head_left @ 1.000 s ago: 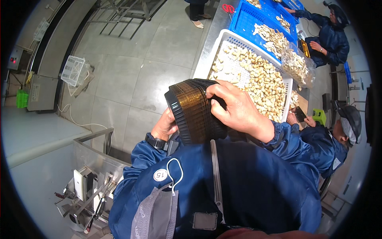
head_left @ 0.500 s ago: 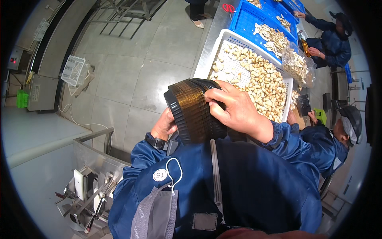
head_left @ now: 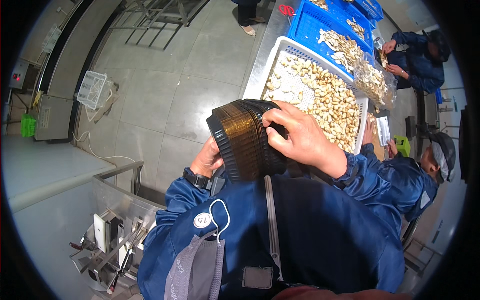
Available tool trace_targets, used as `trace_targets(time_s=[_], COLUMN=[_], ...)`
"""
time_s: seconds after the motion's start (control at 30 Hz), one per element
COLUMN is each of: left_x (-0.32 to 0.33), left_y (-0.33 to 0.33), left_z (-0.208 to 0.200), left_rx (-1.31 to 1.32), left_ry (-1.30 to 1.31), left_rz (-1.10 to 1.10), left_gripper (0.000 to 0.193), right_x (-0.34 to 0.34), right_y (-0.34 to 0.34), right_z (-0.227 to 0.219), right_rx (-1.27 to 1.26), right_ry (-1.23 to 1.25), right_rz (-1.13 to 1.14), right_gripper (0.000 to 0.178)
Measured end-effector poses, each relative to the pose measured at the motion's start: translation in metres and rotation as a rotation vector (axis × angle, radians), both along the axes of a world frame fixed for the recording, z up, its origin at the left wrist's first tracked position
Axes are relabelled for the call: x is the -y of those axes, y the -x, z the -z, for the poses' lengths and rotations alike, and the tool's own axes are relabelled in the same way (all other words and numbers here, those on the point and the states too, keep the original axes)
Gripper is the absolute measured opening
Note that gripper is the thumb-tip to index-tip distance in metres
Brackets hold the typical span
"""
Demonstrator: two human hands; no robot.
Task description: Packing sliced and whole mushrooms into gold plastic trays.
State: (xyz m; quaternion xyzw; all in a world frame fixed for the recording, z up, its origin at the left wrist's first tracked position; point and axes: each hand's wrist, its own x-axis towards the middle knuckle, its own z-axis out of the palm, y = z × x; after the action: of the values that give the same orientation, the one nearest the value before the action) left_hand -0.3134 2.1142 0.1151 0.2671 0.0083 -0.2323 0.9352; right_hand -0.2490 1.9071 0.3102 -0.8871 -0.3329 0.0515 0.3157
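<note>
A thick stack of nested black plastic trays [head_left: 243, 145] with gold-brown walls is held on its side before my chest. My left hand [head_left: 206, 159] is closed round the stack's left side, with part of its fingers hidden behind it. On the opposite side, my right hand [head_left: 307, 136] has its fingers bent over the rims, with thumb and forefinger pinching at the edge. Just beyond my right hand is a white basket [head_left: 364, 122] of small pale-brown mushrooms [head_left: 330, 100].
Blue crates [head_left: 300, 31] with sliced mushrooms stand beyond the basket, beside a clear bag [head_left: 375, 82] of slices. Red-handled scissors [head_left: 286, 10] lie at the table's far edge. Two co-workers [head_left: 417, 60] are on the right. A metal frame [head_left: 117, 185] stands at my left.
My right hand has shifted slightly right along the rims; the stack is nearly still. The far co-worker's outstretched hand has come back toward the other. A nearer co-worker's flat dark item now looks pale.
</note>
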Motion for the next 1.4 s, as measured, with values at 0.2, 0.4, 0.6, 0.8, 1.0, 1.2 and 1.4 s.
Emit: trace_targets(time_s=[0.2, 0.4, 0.6, 0.8, 1.0, 1.2, 1.4], left_x=[0.0, 0.001, 0.001, 0.001, 0.001, 0.001, 0.001], left_y=[0.001, 0.001, 0.002, 0.001, 0.002, 0.0, -0.002], left_z=[0.0, 0.0, -0.004, -0.005, -0.007, 0.0, 0.005], left_rx=[0.004, -0.042, -0.043, -0.022, -0.03, -0.036, -0.043], left_ry=[0.024, -0.002, -0.001, -0.007, -0.013, 0.071, 0.066], left_rz=[-0.004, -0.004, 0.001, -0.007, -0.007, -0.01, -0.018], left_gripper=[0.115, 0.115, 0.115, 0.112, 0.097, 0.089, 0.091], right_x=[-0.005, -0.002, -0.002, -0.001, -0.003, -0.004, -0.001], right_y=[0.007, 0.006, 0.006, 0.005, 0.006, 0.011, 0.008], right_z=[0.005, 0.005, -0.001, 0.002, 0.001, 0.008, 0.015], right_rx=[0.022, 0.009, -0.036, -0.031, -0.032, 0.016, -0.013], right_ry=[-0.055, -0.078, -0.042, -0.018, 0.012, 0.013, -0.013], right_rz=[0.063, 0.074, 0.064, 0.069, 0.075, 0.135, 0.109], right_gripper=[0.018, 0.017, 0.017, 0.017, 0.021, 0.029, 0.019])
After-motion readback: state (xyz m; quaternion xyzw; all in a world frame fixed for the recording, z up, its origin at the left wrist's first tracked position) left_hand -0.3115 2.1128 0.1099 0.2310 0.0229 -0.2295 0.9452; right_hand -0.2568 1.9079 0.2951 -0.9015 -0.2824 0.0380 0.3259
